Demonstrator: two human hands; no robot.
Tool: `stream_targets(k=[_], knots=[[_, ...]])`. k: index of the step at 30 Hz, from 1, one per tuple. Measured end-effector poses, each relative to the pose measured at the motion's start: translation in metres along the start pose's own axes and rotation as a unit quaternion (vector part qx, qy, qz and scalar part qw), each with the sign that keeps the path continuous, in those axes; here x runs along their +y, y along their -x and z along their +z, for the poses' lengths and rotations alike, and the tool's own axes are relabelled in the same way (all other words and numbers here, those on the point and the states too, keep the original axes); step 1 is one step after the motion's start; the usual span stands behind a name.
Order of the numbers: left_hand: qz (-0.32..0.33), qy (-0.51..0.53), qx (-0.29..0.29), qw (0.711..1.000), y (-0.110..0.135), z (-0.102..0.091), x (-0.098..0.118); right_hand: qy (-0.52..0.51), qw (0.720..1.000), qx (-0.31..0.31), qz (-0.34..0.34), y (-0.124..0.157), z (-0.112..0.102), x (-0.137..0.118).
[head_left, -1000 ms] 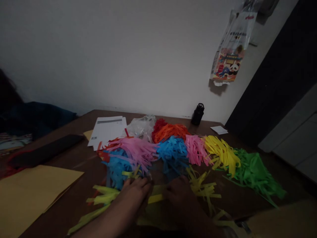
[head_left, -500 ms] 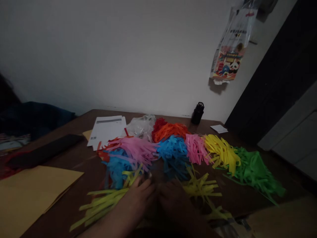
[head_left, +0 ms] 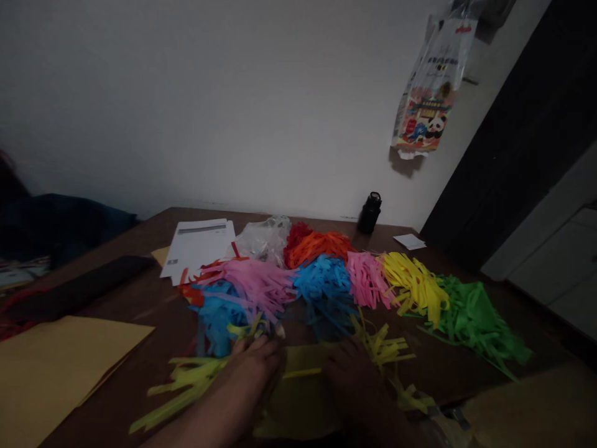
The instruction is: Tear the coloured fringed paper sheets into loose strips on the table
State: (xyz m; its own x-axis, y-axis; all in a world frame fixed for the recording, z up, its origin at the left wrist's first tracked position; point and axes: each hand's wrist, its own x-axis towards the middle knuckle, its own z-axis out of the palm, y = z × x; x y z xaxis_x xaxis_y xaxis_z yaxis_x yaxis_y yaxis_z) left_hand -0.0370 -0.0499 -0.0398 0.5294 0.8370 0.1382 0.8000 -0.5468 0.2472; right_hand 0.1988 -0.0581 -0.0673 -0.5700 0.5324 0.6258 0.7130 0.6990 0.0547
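Note:
A yellow tissue paper sheet spans the space between my hands at the near table edge, with a brighter yellow band across it. My left hand has its fingers curled on the sheet's left side, beside cut yellow strips. In deep shadow, my right hand closes on the right side, near the end of the bright band. More yellow fringe spreads out beyond it. Both sets of fingertips are partly hidden. Just past my hands lie blue fringed paper and pink fringed paper.
Orange fringe, yellow fringe and green fringe lie farther out. Behind them are a clear plastic bag, white papers and a black bottle. A tan envelope lies at left; a printed bag hangs on the wall.
My hands have moved apart sideways from close together. The yellow sheet with its bright band now shows between them. The view has shifted slightly.

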Motion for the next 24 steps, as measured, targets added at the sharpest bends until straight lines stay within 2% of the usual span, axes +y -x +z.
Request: stream_targets(k=[4, 6, 8, 10, 16, 19, 24], knots=[[-0.047, -0.01, -0.025, 0.999, -0.006, -0.017, 0.011, 0.008, 0.996, 0.007, 0.085, 0.0, 0.006, -0.004], [-0.062, -0.024, -0.055, 0.996, -0.011, -0.019, 0.012, 0.013, 0.992, -0.011, 0.128, -0.001, 0.006, -0.006], [-0.062, -0.052, -0.066, 0.995, -0.016, -0.019, 0.012, 0.022, 0.99, -0.014, 0.139, -0.004, 0.006, -0.008], [-0.035, -0.083, -0.057, 0.994, -0.018, -0.018, 0.015, 0.035, 0.992, -0.003, 0.122, -0.007, 0.005, -0.009], [0.091, -0.14, -0.062, 0.984, -0.02, -0.003, 0.028, 0.027, 1.0, 0.005, 0.002, -0.016, 0.006, -0.014], [0.108, -0.126, -0.044, 0.985, -0.026, 0.002, 0.025, 0.016, 1.0, -0.005, -0.023, -0.02, 0.008, -0.016], [0.101, -0.095, 0.0, 0.99, -0.028, 0.0, 0.014, 0.039, 0.997, -0.032, -0.058, -0.028, 0.012, -0.016]])
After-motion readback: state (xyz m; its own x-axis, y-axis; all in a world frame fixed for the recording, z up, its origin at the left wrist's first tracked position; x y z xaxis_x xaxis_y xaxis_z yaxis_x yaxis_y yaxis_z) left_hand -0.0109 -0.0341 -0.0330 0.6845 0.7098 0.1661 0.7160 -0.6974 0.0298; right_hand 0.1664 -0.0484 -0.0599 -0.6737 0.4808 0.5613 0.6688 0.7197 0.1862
